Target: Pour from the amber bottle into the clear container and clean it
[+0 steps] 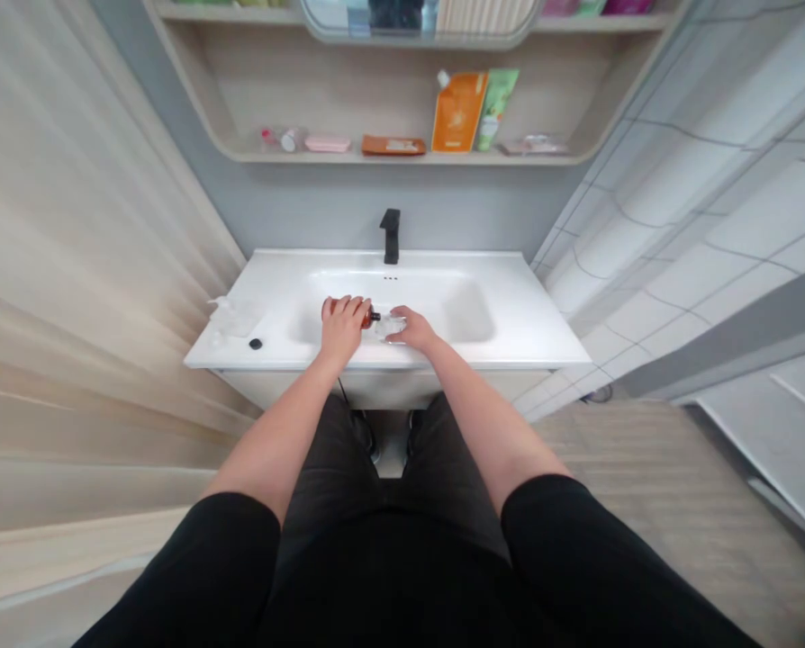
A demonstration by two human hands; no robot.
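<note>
My left hand (343, 326) is wrapped round a reddish-brown bottle (366, 317) over the sink. The bottle lies tipped on its side, its dark neck pointing right. Facing that neck is a small clear container (390, 328), gripped at its right side by my right hand (413, 328). The neck is at or very near the container's mouth; whether they touch I cannot tell, nor can I see any liquid. A small black cap (255, 344) lies on the counter to the left.
The white sink (474, 310) has a black faucet (390, 236) at its back. Crumpled clear plastic (235, 317) lies on the left counter. Above, a shelf (274, 158) bears an orange pouch (457, 112), a green tube (497, 108) and small items. A beige curtain (105, 270) hangs at left.
</note>
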